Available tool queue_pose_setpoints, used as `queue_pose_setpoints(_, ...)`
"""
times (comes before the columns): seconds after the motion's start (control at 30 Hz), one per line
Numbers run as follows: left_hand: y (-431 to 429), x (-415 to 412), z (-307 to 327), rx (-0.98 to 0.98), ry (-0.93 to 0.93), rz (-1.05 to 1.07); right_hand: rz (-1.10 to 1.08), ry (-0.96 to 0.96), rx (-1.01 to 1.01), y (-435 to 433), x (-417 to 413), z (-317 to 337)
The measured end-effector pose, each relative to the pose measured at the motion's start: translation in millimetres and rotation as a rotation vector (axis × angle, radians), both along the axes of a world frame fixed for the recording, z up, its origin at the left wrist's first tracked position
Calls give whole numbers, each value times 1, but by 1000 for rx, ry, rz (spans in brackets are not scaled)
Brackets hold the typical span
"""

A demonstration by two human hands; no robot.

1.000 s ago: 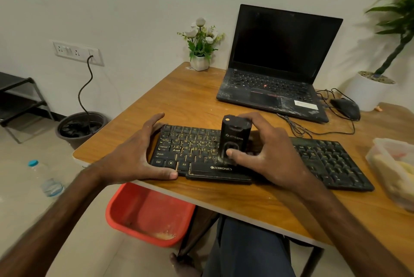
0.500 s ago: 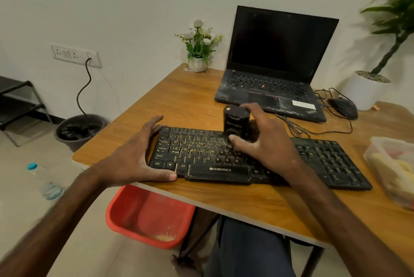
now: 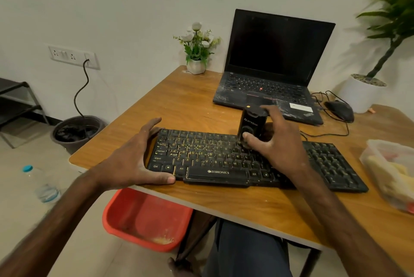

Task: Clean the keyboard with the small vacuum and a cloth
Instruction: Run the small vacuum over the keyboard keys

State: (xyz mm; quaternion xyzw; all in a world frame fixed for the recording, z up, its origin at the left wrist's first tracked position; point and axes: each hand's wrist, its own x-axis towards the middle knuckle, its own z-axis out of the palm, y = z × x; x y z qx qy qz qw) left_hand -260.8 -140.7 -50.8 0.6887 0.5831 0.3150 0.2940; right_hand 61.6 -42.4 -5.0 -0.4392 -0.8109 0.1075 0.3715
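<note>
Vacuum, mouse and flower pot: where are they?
small vacuum (image 3: pixel 251 123), head view, on its black body.
mouse (image 3: pixel 339 111), head view, on its rounded back.
flower pot (image 3: pixel 196 67), head view, on its white front.

Open table (image 3: pixel 179 106) lies behind the keyboard (image 3: pixel 201 153) at left; laptop (image 3: pixel 268 88), mouse cable (image 3: pixel 331 134) and tub (image 3: pixel 389 164) crowd the right.
</note>
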Motion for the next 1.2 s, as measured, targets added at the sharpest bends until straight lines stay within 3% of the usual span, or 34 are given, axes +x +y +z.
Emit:
queue_pose_setpoints(0.2, 0, 0, 0, 2, -6, 18, 291, 37, -154, -42, -7, -2)
queue_pose_setpoints(0.4, -1, 2, 1, 0, -13, 15, -53, -36, 15, -4, 9, 2)
queue_pose_setpoints(0.63, -1, 2, 2, -1, -8, 17, 282, 23, -103, -52, -15, -7)
queue_pose_setpoints(0.83, -3, 4, 3, -9, -24, 14, 51, 39, -7, 0, -10, 1)
queue_pose_setpoints(1.03, -2, 4, 3, -2, -1, 26, 334, 59, -166, -34, -27, -2)
queue_pose_setpoints(1.2, -1, 3, 3, -1, -10, 17, 175, -26, -24, 3, -30, 3)
